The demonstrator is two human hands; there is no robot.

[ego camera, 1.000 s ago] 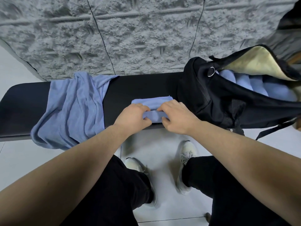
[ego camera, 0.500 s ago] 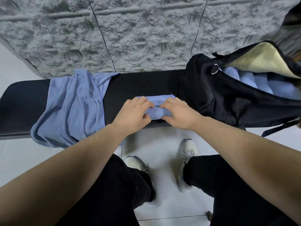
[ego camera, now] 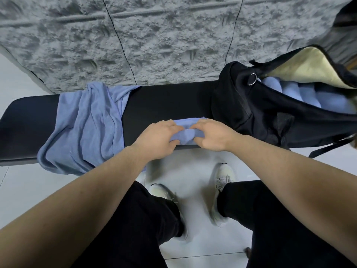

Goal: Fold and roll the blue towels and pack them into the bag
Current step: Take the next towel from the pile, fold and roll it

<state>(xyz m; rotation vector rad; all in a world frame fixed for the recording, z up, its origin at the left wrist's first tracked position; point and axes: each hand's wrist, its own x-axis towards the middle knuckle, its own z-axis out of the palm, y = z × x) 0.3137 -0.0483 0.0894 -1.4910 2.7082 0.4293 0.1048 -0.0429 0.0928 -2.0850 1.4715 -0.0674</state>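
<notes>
A small blue towel, mostly rolled, lies on the black bench near its front edge. My left hand and my right hand curl over the roll from both ends, fingertips nearly meeting on top. A short flat strip of the towel still shows beyond the fingers. To the right the black bag lies open on the bench, with several rolled blue towels side by side inside it. A loose pile of blue towels drapes over the bench at left.
A grey textured wall rises right behind the bench. The bag's cream lining flap stands open at the far right and a strap hangs off the bench. My legs and white shoes stand on the pale tiled floor below.
Both hands have rolled the towel farther away from me; the flat part beyond the fingers has shrunk to a narrow strip and the roll has grown thicker.
</notes>
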